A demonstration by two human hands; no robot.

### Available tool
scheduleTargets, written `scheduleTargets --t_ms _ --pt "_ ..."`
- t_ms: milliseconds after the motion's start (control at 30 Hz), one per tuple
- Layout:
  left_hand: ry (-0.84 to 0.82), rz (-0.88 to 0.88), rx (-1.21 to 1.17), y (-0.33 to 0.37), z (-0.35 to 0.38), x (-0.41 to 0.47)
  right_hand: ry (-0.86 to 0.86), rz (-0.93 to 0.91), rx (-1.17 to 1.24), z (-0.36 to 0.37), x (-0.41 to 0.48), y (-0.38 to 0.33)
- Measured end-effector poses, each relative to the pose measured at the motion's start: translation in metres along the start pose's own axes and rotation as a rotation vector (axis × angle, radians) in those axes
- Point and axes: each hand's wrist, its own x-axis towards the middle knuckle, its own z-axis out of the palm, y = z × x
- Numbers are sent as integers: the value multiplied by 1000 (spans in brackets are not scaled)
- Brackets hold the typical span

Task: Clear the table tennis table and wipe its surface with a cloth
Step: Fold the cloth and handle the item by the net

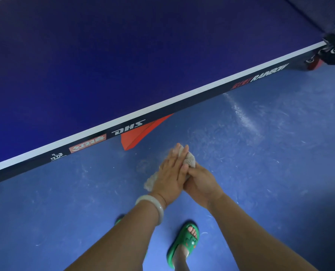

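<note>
The beige cloth (190, 160) is bunched between both hands, off the table tennis table (123, 65), near its white-lined edge. The left hand (172, 173) lies flat against it, fingers straight; the right hand (202, 184) has its fingers curled round it, gripping

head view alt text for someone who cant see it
The left hand lies flat on a beige cloth that the right hand grips, above the blue floor beside the white-edged table. A green sandal shows below.
</note>
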Motion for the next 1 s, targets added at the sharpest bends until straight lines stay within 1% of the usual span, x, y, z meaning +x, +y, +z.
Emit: scheduleTargets --t_ms 33,67,133,167,233,300,333,367,400,433,500,533,567,600,633,700,767,800,833,867,900,933,967,1000 --pt "-38 9 43 -6 -1 7 22 1 9 -4 0 -1" --pt "-26 15 93 -11 -4 12 57 -5 -3 -9 0 -2" --pt "84 -19 106 -12 -3 14 123 -14 -12 -15 2 -3" --pt "116 -53 33 -9 5 12 126 -19 1 -13 4 -4" --pt "66 -93 -189 -3 21 8 124 -10 39 -10 6 -2" --pt "3 -125 -201 -9 27 10 175 -2 29 -17 2 0" --pt "25 -154 -171 -12 26 13 216 -5 10 -23 0 -1" --pt "93 -186 -173 -17 29 17 260 -8 -4 -30 0 0" --pt "119 -234 -230 -15 31 18 281 -13 0 -33 2 0" --pt "91 -241 -342 -7 36 16 276 -19 22 -33 3 0" --pt "-79 -260 -453 4 51 13 260 -24 45 -31 6 2" --pt "-135 -260 -388 7 54 11 270 -25 34 -34 5 2" --pt "-116 -264 -322 3 58 13 298 -29 11 -37 4 0" --pt "-25 -286 -260 0 57 14 320 -32 -12 -39 3 -2" --pt "39 -274 -254 -4 56 16 319 -35 -21 -42 3 -2" --pt "-34 -207 -283 -2 62 18 278 -28 17 -38 6 -2" --pt "-173 -188 -136 2 62 22 249 -38 53 -37 5 -3" --pt "-184 -209 -45 1 56 26 240 -49 46 -40 3 -6" --pt "-137 -213 -6 0 48 30 248 -60 29 -44 1 -9" --pt "-74 -248 -26 -1 40 34 250 -75 6 -49 -1 -12" --pt "-21 -280 -96 1 34 36 254 -83 -10 -52 -2 -13" --pt "-3 -327 -191 7 29 37 257 -87 -23 -53 -2 -15" --pt "-10 -371 -285 14 26 38 253 -93 -44 -51 -2 -17" --pt "-53 -418 -376 23 23 38 248 -100 -81 -48 -3 -17"
